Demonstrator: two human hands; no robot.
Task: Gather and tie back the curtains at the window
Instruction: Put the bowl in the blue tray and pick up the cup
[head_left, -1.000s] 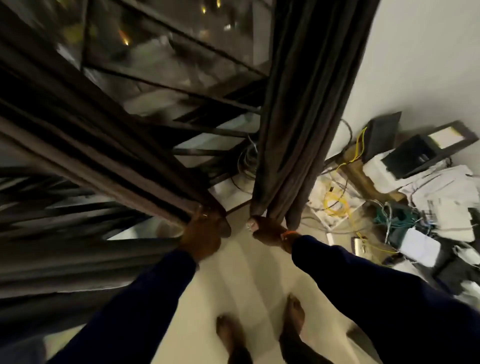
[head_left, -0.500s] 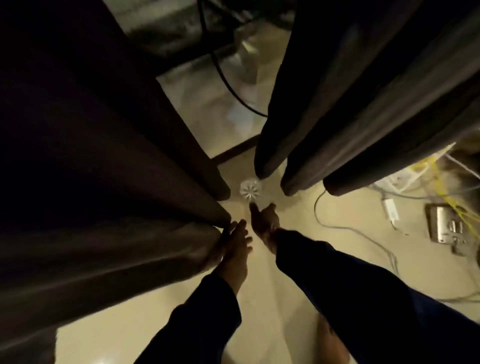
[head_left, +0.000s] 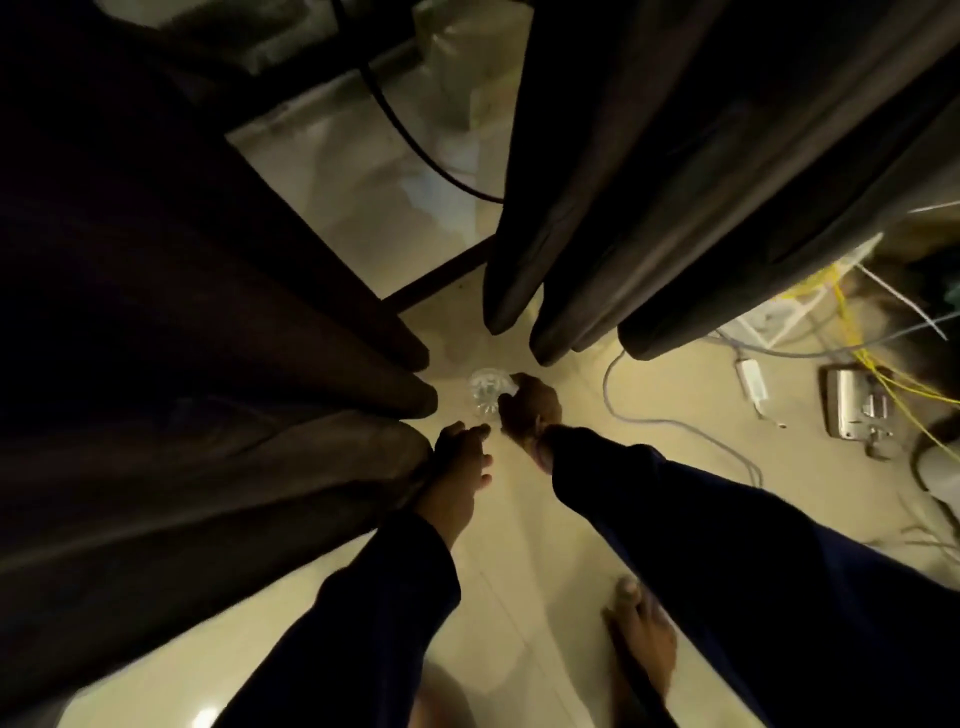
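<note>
Two dark brown curtains hang to the floor. The left curtain (head_left: 182, 364) fills the left half of the view and the right curtain (head_left: 649, 182) hangs at upper right. Between their hems a small clear faceted glass object (head_left: 485, 392) sits on the tile floor. My right hand (head_left: 527, 408) reaches down to it, fingers curled round its right side. My left hand (head_left: 460, 473) hangs beside the left curtain's hem with fingers relaxed, holding nothing.
A black cable (head_left: 415, 135) curves across the floor behind the curtains. Right of the curtains lie a grey cable (head_left: 675, 421), a white adapter (head_left: 750, 379), a metal device (head_left: 857, 410) and yellow wires (head_left: 883, 374). My bare foot (head_left: 644, 649) stands at the bottom.
Both hands let go of the curtains and dropped toward the floor as my head tilted down. The right hand has since closed on the clear glass object.
</note>
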